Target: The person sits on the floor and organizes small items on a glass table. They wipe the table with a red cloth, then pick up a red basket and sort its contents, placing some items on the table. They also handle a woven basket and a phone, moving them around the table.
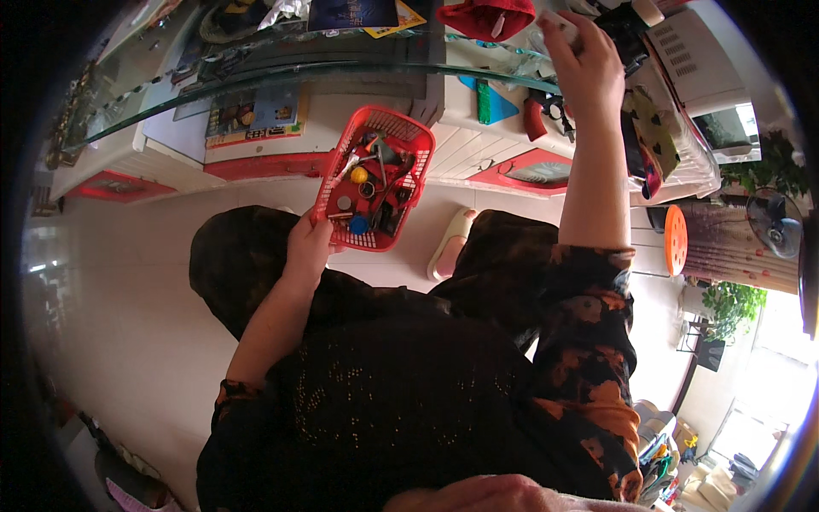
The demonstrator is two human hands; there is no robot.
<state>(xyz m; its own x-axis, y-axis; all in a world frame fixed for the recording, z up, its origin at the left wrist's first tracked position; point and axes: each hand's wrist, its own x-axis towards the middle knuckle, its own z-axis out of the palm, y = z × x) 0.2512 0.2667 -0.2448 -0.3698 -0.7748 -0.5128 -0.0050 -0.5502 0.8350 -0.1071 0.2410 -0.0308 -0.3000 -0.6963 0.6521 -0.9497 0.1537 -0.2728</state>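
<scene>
My left hand [307,246] grips the near left corner of a red plastic basket [417,192], which hangs tilted above the floor. Inside lie small odds and ends, among them a yellow ball [359,175], a blue cap [358,224] and several dark pieces. At the upper right, my right hand [592,61] reaches over the glass shelf and has its fingers around a small white object [562,29], partly hidden and blurred. Just left of those fingers is a red fabric item [485,18], perhaps a cap or pouch.
A glass shelf edge [358,66] crosses the front of the white cabinet. Beneath it lie magazines [256,115], a blue triangular piece [502,109] and a toy revolver [536,118]. An orange stool [675,240] and a fan [775,224] stand to the right.
</scene>
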